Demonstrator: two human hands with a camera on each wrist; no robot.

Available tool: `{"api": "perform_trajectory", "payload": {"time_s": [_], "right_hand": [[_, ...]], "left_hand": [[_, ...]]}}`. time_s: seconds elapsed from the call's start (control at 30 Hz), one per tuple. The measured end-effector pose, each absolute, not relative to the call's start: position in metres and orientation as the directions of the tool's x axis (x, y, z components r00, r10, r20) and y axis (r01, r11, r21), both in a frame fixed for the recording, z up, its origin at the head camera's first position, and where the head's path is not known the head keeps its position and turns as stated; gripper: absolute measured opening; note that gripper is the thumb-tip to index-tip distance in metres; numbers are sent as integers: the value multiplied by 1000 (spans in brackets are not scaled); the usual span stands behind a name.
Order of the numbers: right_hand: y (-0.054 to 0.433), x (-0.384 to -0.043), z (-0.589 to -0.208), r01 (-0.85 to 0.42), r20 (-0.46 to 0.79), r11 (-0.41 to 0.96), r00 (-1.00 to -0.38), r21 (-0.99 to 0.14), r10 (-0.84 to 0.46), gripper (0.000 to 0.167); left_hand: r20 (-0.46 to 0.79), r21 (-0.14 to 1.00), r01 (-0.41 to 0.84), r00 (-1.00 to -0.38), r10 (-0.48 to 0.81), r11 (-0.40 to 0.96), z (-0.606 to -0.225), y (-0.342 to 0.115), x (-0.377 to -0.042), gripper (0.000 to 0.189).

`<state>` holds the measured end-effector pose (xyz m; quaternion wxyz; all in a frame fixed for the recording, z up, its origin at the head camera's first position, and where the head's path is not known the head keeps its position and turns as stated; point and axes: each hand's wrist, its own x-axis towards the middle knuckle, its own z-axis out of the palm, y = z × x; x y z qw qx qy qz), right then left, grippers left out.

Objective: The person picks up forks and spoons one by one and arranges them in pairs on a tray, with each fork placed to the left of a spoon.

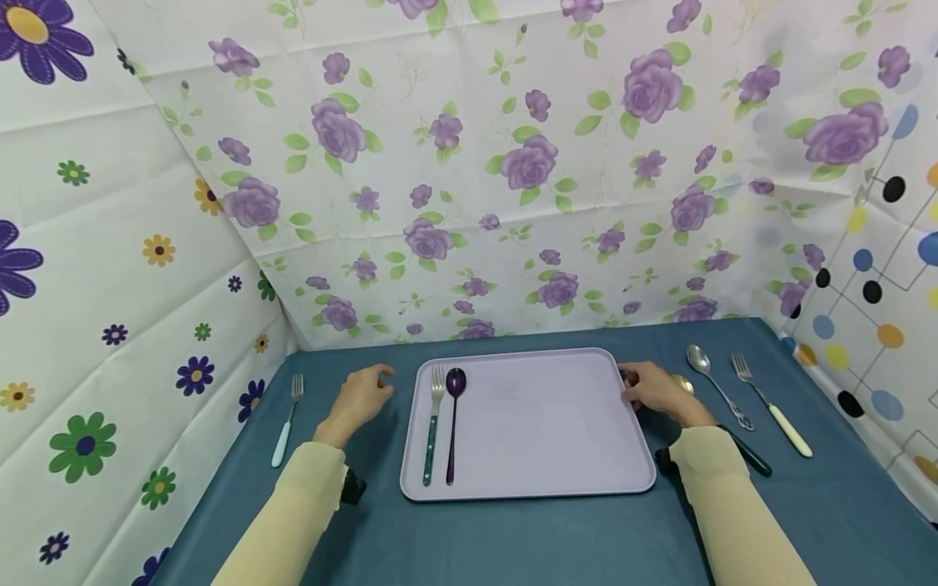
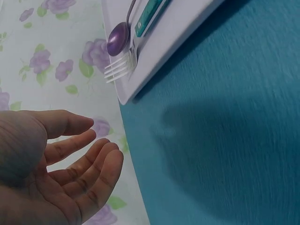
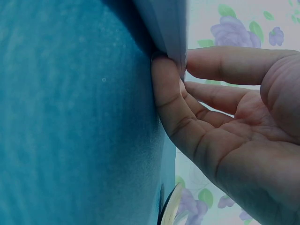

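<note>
A pale lilac tray lies on the blue cloth. Near its left side are a fork with a green handle and a dark purple spoon, side by side, heads toward the far edge. My right hand pinches the tray's right rim near the far corner; the right wrist view shows the thumb above and fingertips under the edge. My left hand hovers left of the tray, apart from it, fingers loosely bent and holding nothing. In the left wrist view its palm shows.
On the left lies a fork with a light blue handle. To the right are a silver spoon, a fork with a cream handle and a gold spoon with a dark green handle, partly hidden by the right arm. Patterned sheets surround the table.
</note>
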<state>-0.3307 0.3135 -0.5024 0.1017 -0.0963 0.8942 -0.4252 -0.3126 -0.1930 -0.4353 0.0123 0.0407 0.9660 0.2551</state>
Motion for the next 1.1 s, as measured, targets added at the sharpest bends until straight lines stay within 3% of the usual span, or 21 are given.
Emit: {"api": "perform_trajectory", "payload": {"time_s": [1.1], "right_hand": [[313, -330, -502, -101, -84, 622, -962, -777, -261, 65]], "left_hand": [[-22, 485, 11, -999, 25, 875, -428, -237, -313, 38]]}}
